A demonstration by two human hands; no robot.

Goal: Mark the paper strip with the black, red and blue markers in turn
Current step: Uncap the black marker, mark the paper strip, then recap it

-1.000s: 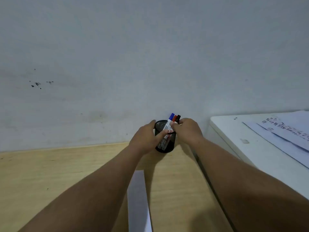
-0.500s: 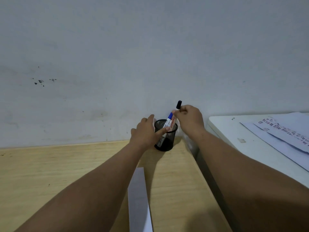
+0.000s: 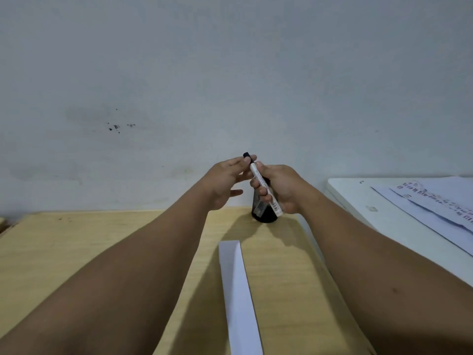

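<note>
The table [image 3: 76, 252] runs pale and wooden across the lower half of the head view, meeting the wall at twelve o'clock; a second white surface [image 3: 384, 226] with printed sheets [image 3: 435, 203] sits apart at three o'clock. The paper strip [image 3: 238, 290] lies flat on the table from centre down toward six o'clock, blank as far as can be seen, and neither hand touches it. At its far end, toward twelve o'clock, stands the black mesh pen holder [image 3: 263, 213], mostly hidden behind the hands; whether the red and blue markers stand in it cannot be told here.

The change: half a second ago the black marker [image 3: 261, 183] was only just rising out of the holder while the left hand steadied the cup; now the marker is fully clear of it, held slanted above it; the right hand [image 3: 279, 188] is wrapped closed around the barrel; the left hand [image 3: 225, 180] has left the holder, its fingers loosely spread with the tips [image 3: 249, 160] closing on the black cap at the upper end.

By my reading, the first marker is fetched and uncapping is next; no marking is done yet.
</note>
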